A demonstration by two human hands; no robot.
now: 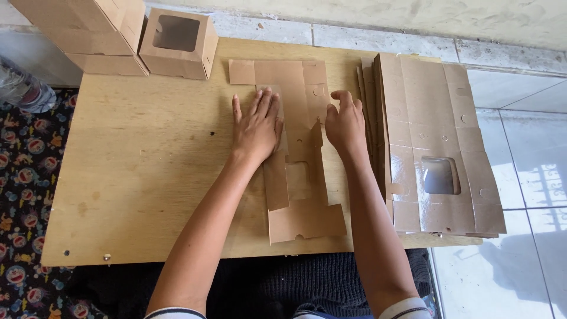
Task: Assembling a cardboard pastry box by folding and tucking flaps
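Note:
A flat brown cardboard box blank (295, 147) lies on the low plywood table (147, 171), partly folded along its long side flaps. My left hand (257, 127) presses flat on its left folded flap, fingers spread. On the blank's right edge rests my right hand (345, 124), fingers curled down on the cardboard near a flap. Neither hand lifts the blank off the table.
A stack of unfolded brown blanks with clear windows (437, 153) sits at the table's right edge. An assembled window box (177, 44) and several stacked boxes (94, 32) stand at the back left. A plastic bottle (20, 88) lies on the patterned mat at left; tiled floor at right.

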